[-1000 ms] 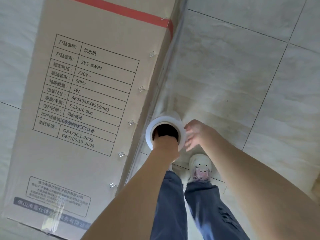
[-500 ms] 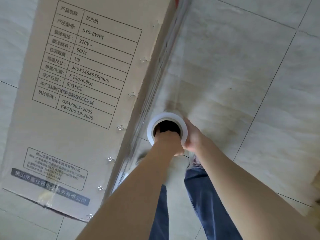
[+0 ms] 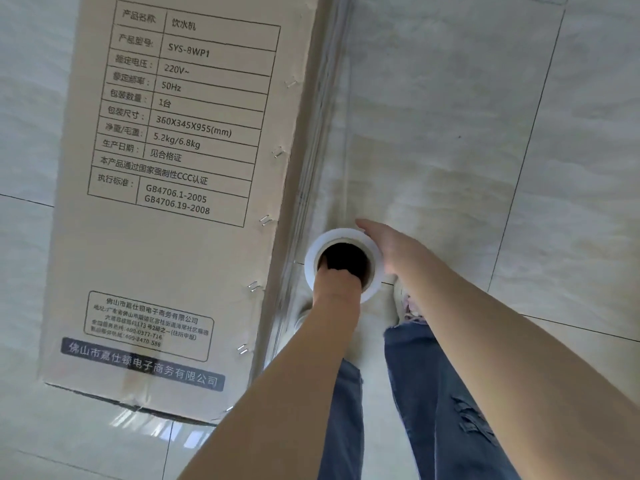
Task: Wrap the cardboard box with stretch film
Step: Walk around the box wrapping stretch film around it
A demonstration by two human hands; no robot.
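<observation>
A tall cardboard box (image 3: 173,244) with a printed spec table stands on the tiled floor, seen from above. Clear stretch film (image 3: 322,150) runs along its right edge down to the white stretch film roll (image 3: 344,233), which is held upright beside the box. My left hand (image 3: 337,285) reaches into the roll's dark core; its fingers are hidden inside. My right hand (image 3: 391,247) lies flat against the roll's outer right side with its fingers straight.
Pale floor tiles (image 3: 485,133) with dark grout lines surround the box. My legs in blue jeans (image 3: 436,393) and a light shoe (image 3: 410,311) are below the roll, close to the box's right side.
My right hand came up to the roll and now lies flat on its right side, fingers reaching further forward. The box has shifted lower in view.
</observation>
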